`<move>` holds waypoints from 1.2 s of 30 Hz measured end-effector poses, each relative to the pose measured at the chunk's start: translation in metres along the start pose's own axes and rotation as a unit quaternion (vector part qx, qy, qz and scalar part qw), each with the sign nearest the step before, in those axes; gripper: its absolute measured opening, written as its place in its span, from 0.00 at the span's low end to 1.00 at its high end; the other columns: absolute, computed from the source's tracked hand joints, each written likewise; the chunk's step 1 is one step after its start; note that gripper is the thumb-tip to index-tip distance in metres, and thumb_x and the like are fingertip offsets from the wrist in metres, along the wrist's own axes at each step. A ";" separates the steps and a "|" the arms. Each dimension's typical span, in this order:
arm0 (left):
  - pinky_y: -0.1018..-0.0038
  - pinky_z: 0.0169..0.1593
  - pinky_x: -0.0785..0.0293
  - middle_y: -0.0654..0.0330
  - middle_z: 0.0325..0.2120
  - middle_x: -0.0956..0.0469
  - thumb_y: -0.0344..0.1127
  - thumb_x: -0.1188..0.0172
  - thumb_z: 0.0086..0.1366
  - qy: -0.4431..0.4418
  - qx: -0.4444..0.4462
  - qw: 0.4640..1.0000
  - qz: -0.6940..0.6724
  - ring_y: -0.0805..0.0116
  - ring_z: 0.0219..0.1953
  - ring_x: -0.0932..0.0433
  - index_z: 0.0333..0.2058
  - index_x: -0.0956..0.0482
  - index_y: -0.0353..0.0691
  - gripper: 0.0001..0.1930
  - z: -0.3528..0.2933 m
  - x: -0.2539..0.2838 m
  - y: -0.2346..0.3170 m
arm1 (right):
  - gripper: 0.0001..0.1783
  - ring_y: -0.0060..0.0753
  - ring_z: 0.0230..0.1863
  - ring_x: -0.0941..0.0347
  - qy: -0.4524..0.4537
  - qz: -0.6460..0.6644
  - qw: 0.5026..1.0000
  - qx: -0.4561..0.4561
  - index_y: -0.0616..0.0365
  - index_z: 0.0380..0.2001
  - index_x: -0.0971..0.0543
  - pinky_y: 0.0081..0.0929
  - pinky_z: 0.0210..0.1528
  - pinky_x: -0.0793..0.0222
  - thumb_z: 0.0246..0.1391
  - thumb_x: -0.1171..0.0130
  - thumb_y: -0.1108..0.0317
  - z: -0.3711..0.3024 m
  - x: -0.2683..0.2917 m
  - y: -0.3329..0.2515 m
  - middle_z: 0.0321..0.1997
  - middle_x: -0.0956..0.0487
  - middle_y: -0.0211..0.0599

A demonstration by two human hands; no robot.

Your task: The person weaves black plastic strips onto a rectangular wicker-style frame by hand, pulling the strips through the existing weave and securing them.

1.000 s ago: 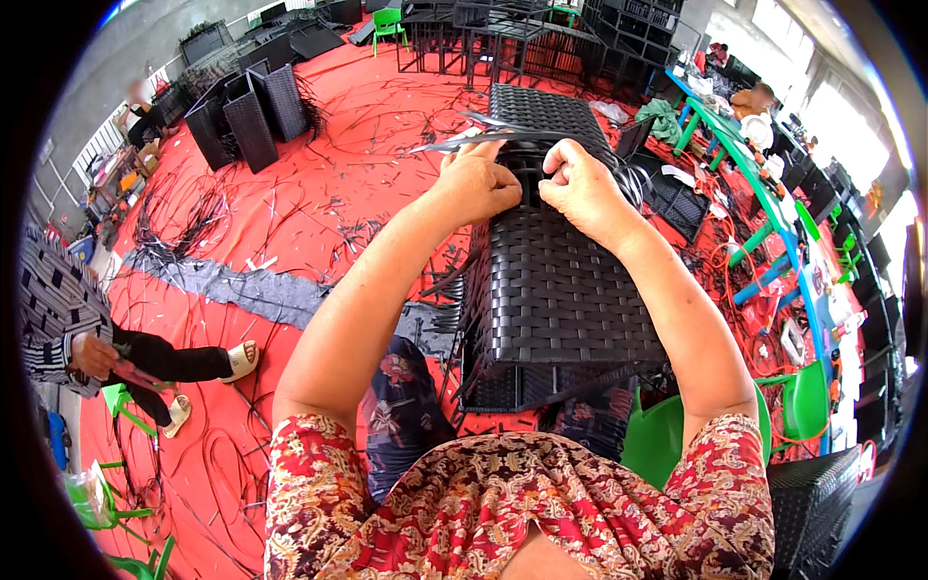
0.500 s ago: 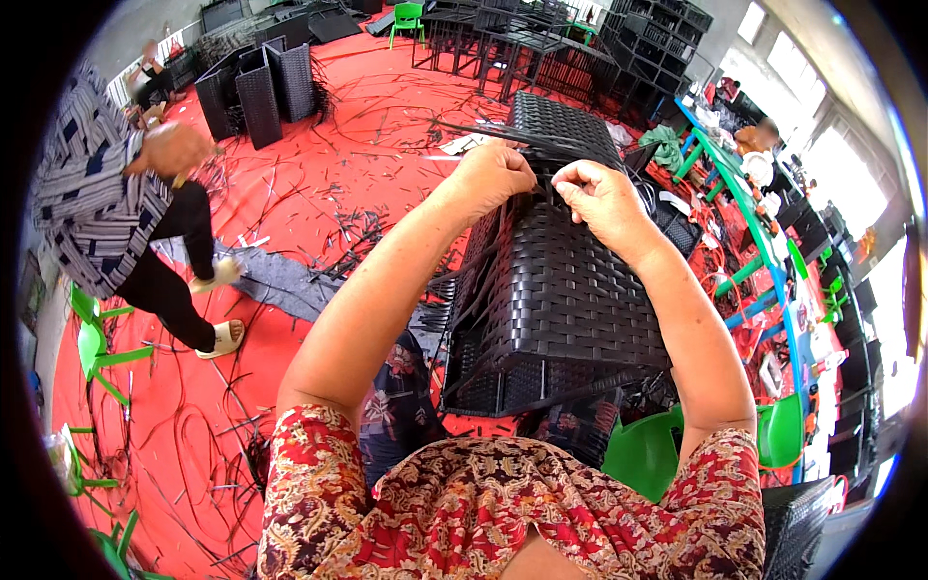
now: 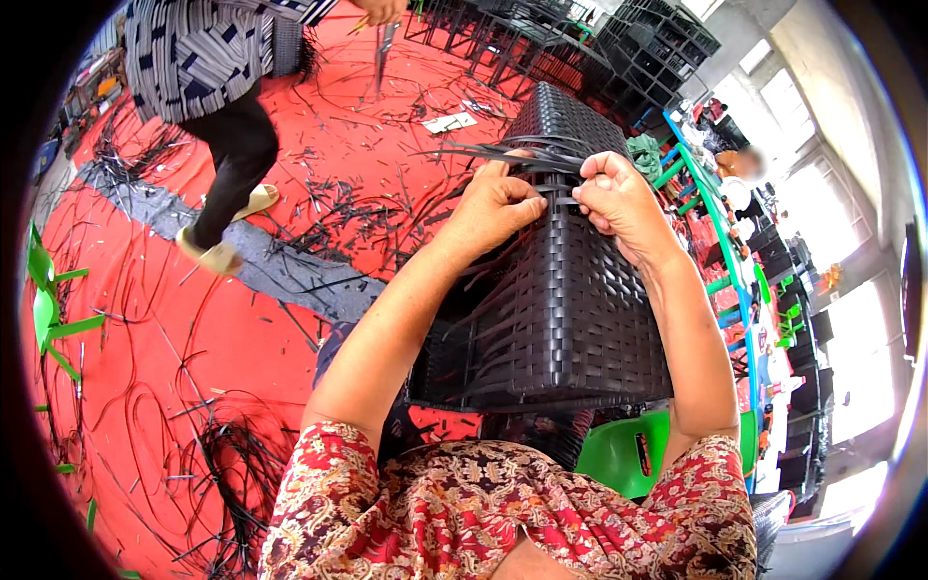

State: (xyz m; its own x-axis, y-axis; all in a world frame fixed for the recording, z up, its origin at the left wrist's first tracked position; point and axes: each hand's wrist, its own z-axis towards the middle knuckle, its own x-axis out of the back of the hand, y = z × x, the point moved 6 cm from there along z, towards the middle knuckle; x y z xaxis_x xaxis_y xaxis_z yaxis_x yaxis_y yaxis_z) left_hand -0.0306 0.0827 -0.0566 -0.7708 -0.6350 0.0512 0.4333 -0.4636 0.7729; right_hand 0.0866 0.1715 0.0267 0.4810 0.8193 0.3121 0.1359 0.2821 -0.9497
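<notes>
In front of me stands a black woven wicker furniture piece (image 3: 604, 309), with a ridge along its upper edge. Loose flat black weaving strips (image 3: 512, 153) stick out over the ridge to the left. My left hand (image 3: 498, 208) is closed at the left of the ridge, thumb and finger pinching a black strip. Just across the ridge, my right hand (image 3: 621, 203) is also closed, its fingers curled and pinching at a strip close to the weave. Both fingertips touch the woven edge; the exact ends of the strips are hidden by my fingers.
A person in a striped top (image 3: 208, 58) walks at the left, holding strips or a tool. Tangled strips (image 3: 237, 483) and offcuts litter the red floor covering (image 3: 135, 377). A green chair (image 3: 628, 449) is beside me; a long green-and-blue table frame (image 3: 710, 208) runs along the right.
The view has turned, and the woven piece now stands more upright before me. My hands stay pinched at its edge, slightly lower. The other person has moved rightward and farther up.
</notes>
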 end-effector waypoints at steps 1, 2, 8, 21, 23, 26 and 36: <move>0.64 0.58 0.41 0.47 0.54 0.33 0.37 0.36 0.52 0.014 -0.005 1.000 0.005 0.54 0.56 0.36 0.29 0.17 0.37 0.09 -0.002 -0.001 -0.001 | 0.14 0.11 0.20 0.39 0.002 -0.002 1.000 0.006 0.57 0.37 0.33 0.11 0.20 0.46 0.47 0.43 0.76 -0.001 -0.002 0.000 0.23 0.30 0.24; 0.63 0.59 0.42 0.47 0.54 0.34 0.37 0.36 0.52 0.026 -0.010 1.000 0.010 0.53 0.57 0.37 0.29 0.17 0.38 0.09 -0.002 -0.002 0.000 | 0.14 0.11 0.20 0.39 0.010 -0.003 1.000 0.009 0.57 0.37 0.33 0.11 0.20 0.46 0.47 0.43 0.76 -0.003 -0.003 -0.002 0.23 0.30 0.24; 0.66 0.59 0.41 0.43 0.56 0.36 0.37 0.36 0.54 0.024 0.030 0.994 -0.104 0.55 0.60 0.38 0.31 0.17 0.37 0.10 -0.008 0.000 -0.005 | 0.13 0.10 0.21 0.39 0.008 -0.024 1.000 0.010 0.58 0.38 0.33 0.10 0.21 0.46 0.47 0.44 0.75 -0.009 -0.005 -0.006 0.23 0.30 0.23; 0.76 0.49 0.35 0.61 0.26 0.20 0.29 0.36 0.53 0.003 0.207 0.876 -0.435 0.75 0.36 0.25 0.27 0.19 0.35 0.04 -0.010 -0.018 -0.020 | 0.09 0.08 0.25 0.38 -0.002 -0.164 0.983 0.087 0.58 0.33 0.31 0.09 0.28 0.41 0.48 0.43 0.78 -0.008 -0.022 -0.010 0.24 0.31 0.20; 0.74 0.52 0.35 0.62 0.27 0.19 0.26 0.35 0.51 0.009 0.211 0.844 -0.493 0.74 0.37 0.24 0.28 0.19 0.33 0.05 -0.012 -0.019 -0.023 | 0.09 0.08 0.26 0.37 -0.009 -0.182 0.979 0.093 0.58 0.33 0.31 0.10 0.28 0.40 0.49 0.43 0.78 -0.008 -0.025 -0.011 0.24 0.31 0.21; 0.73 0.54 0.35 0.61 0.28 0.19 0.25 0.35 0.50 -0.005 0.183 0.862 -0.473 0.73 0.39 0.24 0.28 0.19 0.33 0.05 -0.012 -0.014 -0.023 | 0.08 0.11 0.26 0.36 -0.015 -0.220 0.969 0.108 0.59 0.33 0.31 0.12 0.29 0.39 0.50 0.43 0.78 -0.008 -0.033 -0.016 0.24 0.31 0.23; 0.76 0.53 0.42 0.64 0.28 0.23 0.30 0.37 0.53 -0.075 0.163 0.952 -0.249 0.72 0.51 0.34 0.23 0.22 0.35 0.05 -0.006 -0.006 -0.012 | 0.07 0.41 0.31 0.28 0.020 -0.465 0.851 0.243 0.62 0.32 0.28 0.31 0.36 0.31 0.48 0.42 0.75 -0.018 -0.047 -0.035 0.29 0.27 0.42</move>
State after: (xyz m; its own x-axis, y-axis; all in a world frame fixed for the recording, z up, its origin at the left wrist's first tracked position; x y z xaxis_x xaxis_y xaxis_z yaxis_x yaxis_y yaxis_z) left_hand -0.0284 0.0876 -0.0700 -0.9115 -0.2803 -0.3011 -0.1515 -0.4517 0.8792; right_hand 0.0754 0.1144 0.0447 0.3924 0.1144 0.9127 0.1048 0.9802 -0.1679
